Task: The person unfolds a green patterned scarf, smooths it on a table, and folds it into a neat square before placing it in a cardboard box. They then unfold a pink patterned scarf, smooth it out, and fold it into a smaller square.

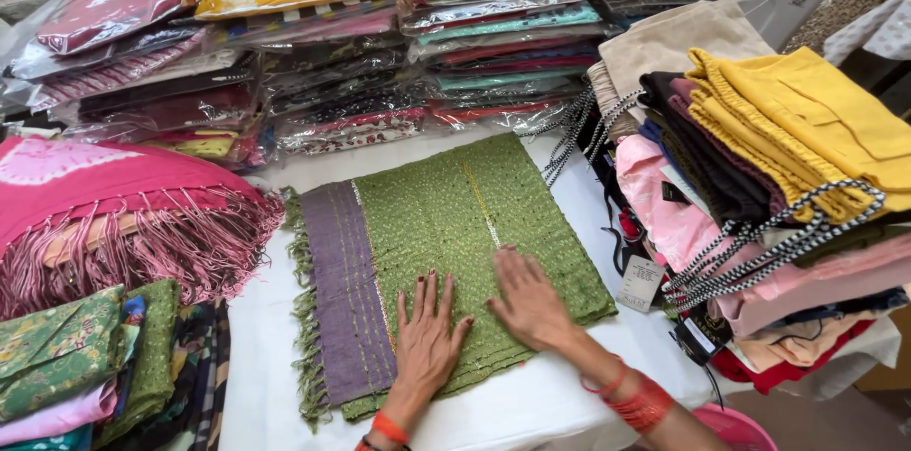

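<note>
Pressing flat, both hands lie spread on the folded green cloth (455, 223): left hand (427, 337) nearest its purple fringed border (342, 290), right hand (527, 304) just beside, cloth extending away ahead of the fingertips.

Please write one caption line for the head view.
Both hands, left and right, lie flat on a folded green scarf.

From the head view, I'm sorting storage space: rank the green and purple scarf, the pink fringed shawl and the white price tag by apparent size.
1. Green and purple scarf, largest, under both hands.
2. Pink fringed shawl, partly cut off at the frame edge, so possibly larger.
3. White price tag, clearly smallest.
</note>
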